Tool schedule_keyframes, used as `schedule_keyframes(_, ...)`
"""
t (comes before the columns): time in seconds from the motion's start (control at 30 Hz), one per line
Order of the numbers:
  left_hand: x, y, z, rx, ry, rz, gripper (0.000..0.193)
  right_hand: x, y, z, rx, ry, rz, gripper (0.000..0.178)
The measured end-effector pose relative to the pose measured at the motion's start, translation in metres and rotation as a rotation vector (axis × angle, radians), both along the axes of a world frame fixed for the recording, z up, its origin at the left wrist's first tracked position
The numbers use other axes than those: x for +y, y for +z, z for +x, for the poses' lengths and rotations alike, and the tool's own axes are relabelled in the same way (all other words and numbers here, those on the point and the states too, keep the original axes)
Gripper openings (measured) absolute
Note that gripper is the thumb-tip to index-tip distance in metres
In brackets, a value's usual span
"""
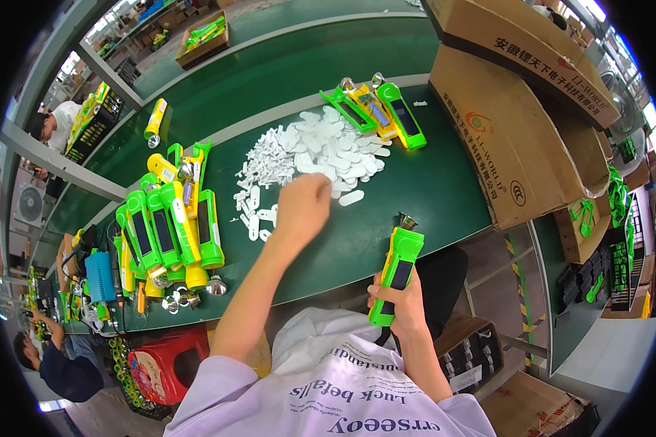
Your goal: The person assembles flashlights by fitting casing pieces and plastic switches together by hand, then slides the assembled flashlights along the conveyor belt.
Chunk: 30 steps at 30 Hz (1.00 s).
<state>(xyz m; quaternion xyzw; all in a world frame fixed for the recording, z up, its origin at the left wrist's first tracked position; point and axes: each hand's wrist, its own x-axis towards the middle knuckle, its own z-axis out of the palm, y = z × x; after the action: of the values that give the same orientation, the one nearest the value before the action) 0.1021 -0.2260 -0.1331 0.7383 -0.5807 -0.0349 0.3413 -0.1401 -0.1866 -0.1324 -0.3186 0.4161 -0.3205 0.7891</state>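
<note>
My right hand (402, 300) is wrapped round a green and yellow flashlight (399, 271) with a dark panel on its side. A silver reflector (407, 221) sticks out of its far end, tilted. Over the near edge of a heap of flat white oval plastic pieces (337, 149), my left hand (305, 207) has its fingers drawn together. Its fingertips are hidden, so whatever they pinch cannot be seen. Small white plastic parts (264, 162) form another heap just left of the ovals. A few larger white pieces (254, 224) lie beside my left wrist.
Several green and yellow flashlights (169, 229) are piled at the left, with loose reflectors (216, 285) near them. More opened flashlights (401, 116) lie beyond the white heap. A large cardboard box (481, 138) bounds the table's right side. One flashlight (155, 122) rests on the green belt (270, 69).
</note>
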Motion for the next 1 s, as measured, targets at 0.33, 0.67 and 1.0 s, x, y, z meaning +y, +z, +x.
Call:
schedule_keyframes(0.33,-0.02,-0.018,0.027,0.014,0.06,0.221,0.026,0.003,-0.001,-0.008,-0.045,0.005,-0.01,0.056)
schedule_keyframes(0.67,0.083,0.004,-0.03,0.416,0.136,0.322,0.034,-0.008,-0.001,-0.007,-0.056,-0.039,0.041,0.058)
schedule_keyframes(1.0,0.081,0.017,-0.001,-0.294,-0.53,0.27,0.033,-0.003,-0.01,-0.009,-0.132,0.065,0.109,0.065)
